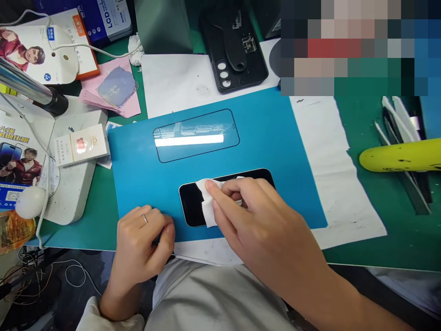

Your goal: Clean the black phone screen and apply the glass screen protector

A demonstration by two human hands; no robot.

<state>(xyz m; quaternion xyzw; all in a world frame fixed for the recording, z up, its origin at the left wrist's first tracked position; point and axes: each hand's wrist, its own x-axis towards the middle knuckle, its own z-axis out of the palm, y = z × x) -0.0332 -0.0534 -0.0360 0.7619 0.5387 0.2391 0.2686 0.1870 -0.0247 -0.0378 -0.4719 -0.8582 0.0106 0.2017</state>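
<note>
A smartphone (191,206) with a black screen lies face up near the front of the blue mat (136,172). My right hand (260,211) presses a folded white wipe (208,209) onto its screen, index finger stretched along the wipe and the other fingers bent. Much of the phone's right part is hidden under that hand. At the mat's front left edge rests my left hand (146,241), fingers curled in a loose fist, a ring on one of them; nothing shows in it. Behind the phone, a clear screen protector (196,149) with a black border lies flat on the mat.
A black phone case (237,50) lies at the back. To the left stand a white device (82,184), a small white box (82,146) and pink sheets (132,99). A yellow-green handle (399,155) crosses several tools on the right. White paper (344,197) lies under the mat.
</note>
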